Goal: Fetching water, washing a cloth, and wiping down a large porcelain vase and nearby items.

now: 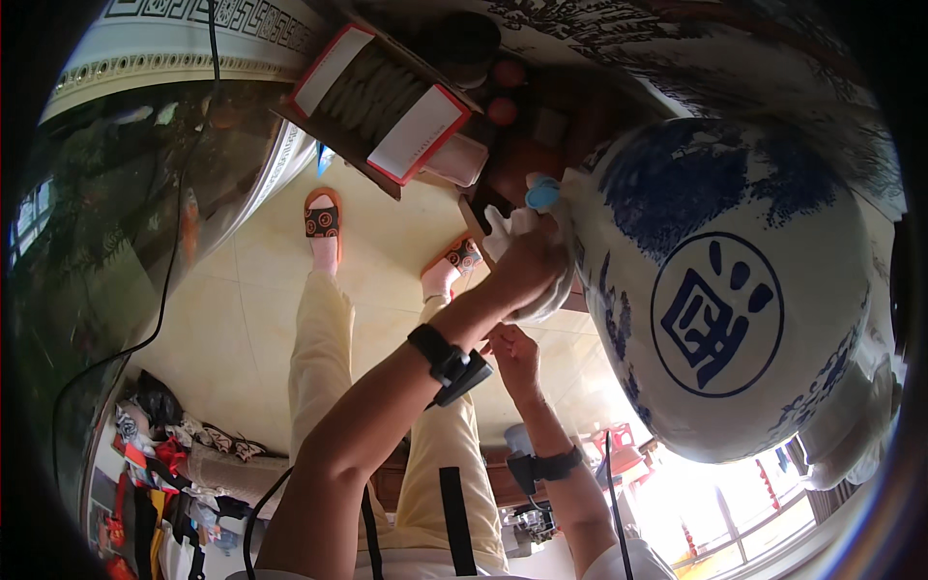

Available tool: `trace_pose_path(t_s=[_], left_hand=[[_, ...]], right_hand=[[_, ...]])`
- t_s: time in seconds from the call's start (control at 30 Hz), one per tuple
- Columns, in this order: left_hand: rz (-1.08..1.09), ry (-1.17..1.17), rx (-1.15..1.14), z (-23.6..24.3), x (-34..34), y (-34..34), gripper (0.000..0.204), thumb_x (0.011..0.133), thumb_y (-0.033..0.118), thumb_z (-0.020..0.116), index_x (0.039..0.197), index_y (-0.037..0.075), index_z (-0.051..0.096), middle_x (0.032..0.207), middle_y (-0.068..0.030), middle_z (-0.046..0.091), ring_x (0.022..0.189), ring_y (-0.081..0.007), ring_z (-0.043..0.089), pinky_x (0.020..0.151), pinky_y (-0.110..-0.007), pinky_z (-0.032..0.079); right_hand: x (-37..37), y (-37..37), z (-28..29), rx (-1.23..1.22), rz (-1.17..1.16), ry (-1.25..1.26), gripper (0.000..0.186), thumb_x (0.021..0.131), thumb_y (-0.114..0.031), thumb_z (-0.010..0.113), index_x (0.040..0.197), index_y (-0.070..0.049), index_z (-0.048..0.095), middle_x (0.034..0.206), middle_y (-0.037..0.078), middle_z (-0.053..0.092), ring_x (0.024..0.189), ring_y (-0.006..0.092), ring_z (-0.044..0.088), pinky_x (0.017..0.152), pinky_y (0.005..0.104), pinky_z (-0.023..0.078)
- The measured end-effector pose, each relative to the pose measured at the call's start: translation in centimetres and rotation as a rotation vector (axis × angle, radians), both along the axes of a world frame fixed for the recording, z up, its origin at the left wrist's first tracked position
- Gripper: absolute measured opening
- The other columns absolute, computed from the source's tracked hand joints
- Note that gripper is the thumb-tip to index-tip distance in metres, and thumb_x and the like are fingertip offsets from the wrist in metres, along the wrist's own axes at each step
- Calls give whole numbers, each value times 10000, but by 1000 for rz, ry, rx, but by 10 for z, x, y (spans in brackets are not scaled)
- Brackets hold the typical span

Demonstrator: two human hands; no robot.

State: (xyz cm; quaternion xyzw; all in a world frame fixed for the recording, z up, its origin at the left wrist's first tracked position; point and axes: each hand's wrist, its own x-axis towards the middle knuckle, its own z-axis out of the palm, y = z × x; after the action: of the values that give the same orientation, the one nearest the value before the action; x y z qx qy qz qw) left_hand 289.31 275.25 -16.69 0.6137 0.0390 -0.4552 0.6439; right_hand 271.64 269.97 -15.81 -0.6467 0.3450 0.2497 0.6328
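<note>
My left hand [530, 266] reaches across to the right, its fingers closed around a bunched white cloth [549, 302]. The cloth is beside a large white porcelain vase [619, 319] with blue painted trees and a circled character. Just above that hand is a small light-blue round thing [542, 193] whose kind I cannot make out. Lower down, my right hand [512, 358] is near the cloth's lower edge with its fingers curled in. What those fingers hold, if anything, is hidden. Each wrist wears a black strapped device.
An open box [418, 135] with red edges stands on a brown wooden surface ahead, beside dark and red round objects. A glass tank [116, 193] fills the left side. My slippered feet [323, 217] stand on pale tiles. Clothes and bags [174, 454] lie in a heap at lower left.
</note>
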Motion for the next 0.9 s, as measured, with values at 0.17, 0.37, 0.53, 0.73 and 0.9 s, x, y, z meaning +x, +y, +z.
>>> trace_pose_path(t_s=[0.17, 0.37, 0.53, 0.73, 0.9], left_hand=[[78, -183, -74, 9, -14, -3, 304, 814, 157, 480, 1049, -13, 389, 737, -206, 557, 676, -348, 573, 645, -395, 450], [22, -173, 16, 0, 13, 2, 388, 792, 147, 466, 1147, 9, 392, 891, -248, 589, 845, -355, 596, 750, -402, 458], [91, -122, -42, 4, 8, -2, 411, 777, 118, 469, 1159, -4, 381, 859, -269, 540, 844, -374, 553, 731, -416, 420], [140, 61, -99, -5, -9, -1, 464, 790, 119, 475, 1241, 54, 388, 971, -138, 598, 866, -197, 588, 765, -316, 458], [193, 143, -139, 0, -12, 2, 464, 769, 135, 512, 1205, 11, 413, 1050, -229, 562, 988, -316, 548, 849, -342, 417]], right_hand=[[-13, -4, -8, -76, 178, -76, 169, 876, -56, 489, 975, 62, 559, 844, 112, 629, 722, 139, 600, 635, 259, 500], [8, 7, 5, 23, -17, -16, 173, 874, -32, 470, 990, 62, 558, 852, 107, 614, 744, 136, 598, 646, 259, 503], [7, 1, 7, -5, 12, -2, 180, 876, -37, 469, 1000, 59, 558, 842, 101, 618, 735, 131, 594, 651, 253, 498], [3, 4, 4, -14, 41, 38, 174, 875, -40, 476, 967, 75, 567, 840, 107, 630, 709, 129, 594, 645, 250, 493], [0, 1, 0, -16, 58, -10, 151, 864, -26, 492, 952, 61, 579, 841, 102, 633, 707, 129, 598, 628, 254, 492]])
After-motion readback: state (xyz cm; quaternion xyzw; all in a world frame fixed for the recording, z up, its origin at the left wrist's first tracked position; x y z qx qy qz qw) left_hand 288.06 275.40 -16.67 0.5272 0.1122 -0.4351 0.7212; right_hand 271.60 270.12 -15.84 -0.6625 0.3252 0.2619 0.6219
